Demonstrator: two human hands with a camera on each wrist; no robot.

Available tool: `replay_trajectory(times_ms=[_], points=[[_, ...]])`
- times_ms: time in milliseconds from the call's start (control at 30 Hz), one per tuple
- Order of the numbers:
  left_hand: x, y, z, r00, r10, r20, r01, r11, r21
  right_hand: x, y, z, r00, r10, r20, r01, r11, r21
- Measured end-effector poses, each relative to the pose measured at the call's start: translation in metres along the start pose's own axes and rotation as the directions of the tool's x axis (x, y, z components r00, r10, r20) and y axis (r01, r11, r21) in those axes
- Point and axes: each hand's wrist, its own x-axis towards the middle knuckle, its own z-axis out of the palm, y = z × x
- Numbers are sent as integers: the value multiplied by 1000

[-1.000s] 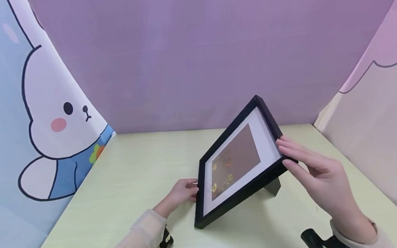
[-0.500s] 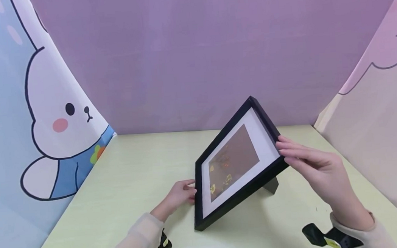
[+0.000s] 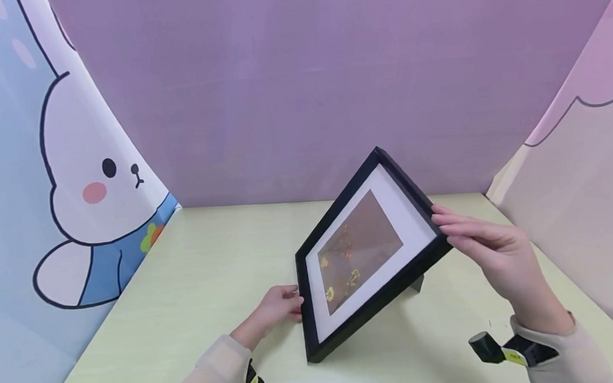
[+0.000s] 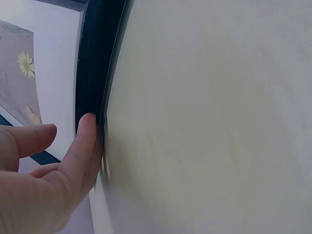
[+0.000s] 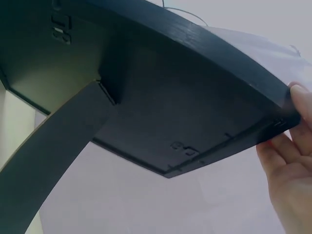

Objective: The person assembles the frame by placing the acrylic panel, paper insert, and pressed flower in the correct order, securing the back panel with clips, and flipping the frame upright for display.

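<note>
A black picture frame (image 3: 360,252) with a white mat and a flower print is tilted over the table, its lower left corner close to the tabletop. My right hand (image 3: 502,258) pinches the frame's right corner between thumb and fingers. At the left edge, the fingertips of my left hand (image 3: 271,311) touch the border; the left wrist view has these fingers nearly straight along its outer side, the thumb (image 4: 39,139) apart from them. From behind, the right wrist view shows the dark back panel (image 5: 161,102) with its easel stand (image 5: 58,146) swung out.
The pale green table (image 3: 226,249) runs back to a purple backdrop (image 3: 290,93). A side panel with a cartoon rabbit (image 3: 90,187) is on the left, and a pink and cream panel (image 3: 581,198) on the right. Wrist cameras (image 3: 487,347) are strapped at both sleeves.
The frame has turned slightly, its top corner shifting left and its lower left corner coming nearer. Less of the stand shows in the head view. Both hands keep their contact with the frame.
</note>
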Motion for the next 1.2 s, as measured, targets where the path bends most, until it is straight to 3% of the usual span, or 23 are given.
replay_trajectory(times_ms=[300,500,600,1000,1100,1200], points=[[-7,2,3,999,-35,10,35,999,-27,1,14,-14,999,-33,39,29,992,120],[-9,1,5,997,-58,40,60,997,-53,4,22,-25,994,-63,86,31,945,325],[-11,1,5,997,-55,55,59,997,-59,5,25,-30,993,-64,95,24,927,374],[-18,-1,8,992,-50,119,56,997,-53,5,29,-39,996,-63,63,29,898,439],[-15,-1,3,991,-49,126,53,998,-34,4,28,-37,997,-62,37,41,908,417],[-7,0,-8,997,-25,69,22,999,50,2,24,-33,999,-42,-13,44,939,341]])
